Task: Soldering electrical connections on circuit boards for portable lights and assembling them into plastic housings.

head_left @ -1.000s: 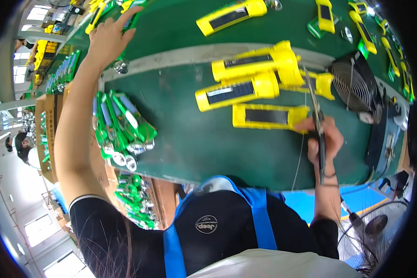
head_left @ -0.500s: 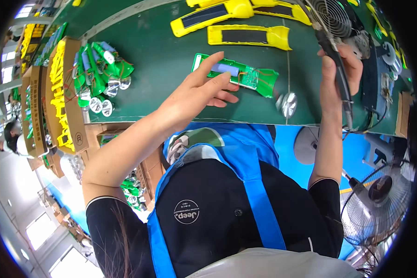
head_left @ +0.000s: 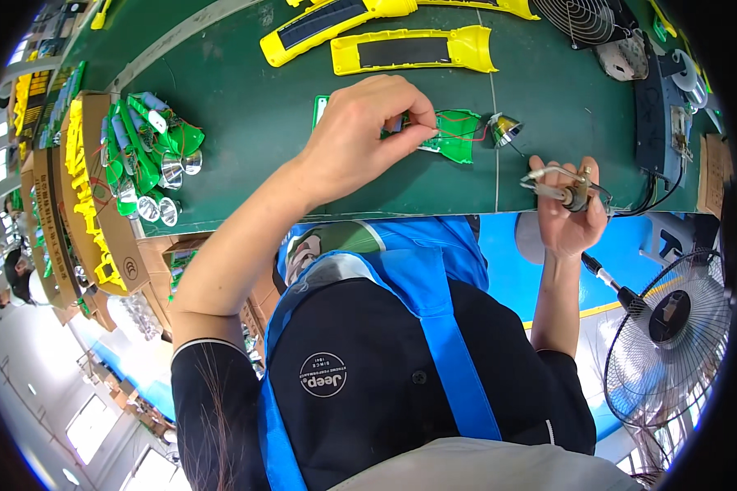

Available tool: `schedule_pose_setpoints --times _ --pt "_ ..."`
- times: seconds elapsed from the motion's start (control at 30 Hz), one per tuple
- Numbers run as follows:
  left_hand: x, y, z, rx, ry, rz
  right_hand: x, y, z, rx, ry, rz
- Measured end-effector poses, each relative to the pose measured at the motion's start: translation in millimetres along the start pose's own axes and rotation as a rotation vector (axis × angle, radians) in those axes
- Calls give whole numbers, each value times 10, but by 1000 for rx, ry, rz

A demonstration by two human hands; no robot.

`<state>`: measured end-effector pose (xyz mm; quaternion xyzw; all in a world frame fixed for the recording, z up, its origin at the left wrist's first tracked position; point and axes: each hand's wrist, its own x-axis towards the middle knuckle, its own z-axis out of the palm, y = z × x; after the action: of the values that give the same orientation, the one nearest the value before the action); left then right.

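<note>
My left hand is over a green flashlight body with a circuit board, covering much of it. Its thumb and index finger are pinched together on a thin wire. Red and dark wires run from the board to a small silver reflector cup, which lies on its side just right of the body. My right hand, palm up near the table's front edge, holds a soldering iron with metal fittings. The iron appears foreshortened; its handle is mostly hidden.
Yellow casing halves with dark panels lie at the back. Several green assemblies with reflectors are piled at left beside a cardboard box holding yellow parts. A grey-blue unit with cables stands right; a fan is below the table.
My left hand has closed into a pinch on a wire. The reflector cup has turned and moved away from the front edge. My right hand has lowered and tilted the soldering iron.
</note>
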<state>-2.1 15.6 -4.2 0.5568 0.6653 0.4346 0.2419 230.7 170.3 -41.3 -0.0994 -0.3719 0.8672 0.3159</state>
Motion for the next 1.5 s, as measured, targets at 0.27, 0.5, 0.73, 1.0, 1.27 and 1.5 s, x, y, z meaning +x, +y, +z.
schedule_pose_setpoints --times 0.27,0.5,0.73,1.0,1.27,1.5 --pt "-1 -100 6 156 115 279 -5 111 260 -575 43 -133" --pt "-66 125 -34 416 25 139 5 144 408 -828 56 -162" --pt "31 271 -75 541 -118 47 1 161 396 -862 52 -165" --pt "54 268 -74 543 -138 19 8 147 404 -918 26 -133" --pt "66 253 -83 535 -143 14 13 144 385 -944 24 -129" --pt "74 241 -83 530 -144 21 10 139 364 -947 -11 -159"
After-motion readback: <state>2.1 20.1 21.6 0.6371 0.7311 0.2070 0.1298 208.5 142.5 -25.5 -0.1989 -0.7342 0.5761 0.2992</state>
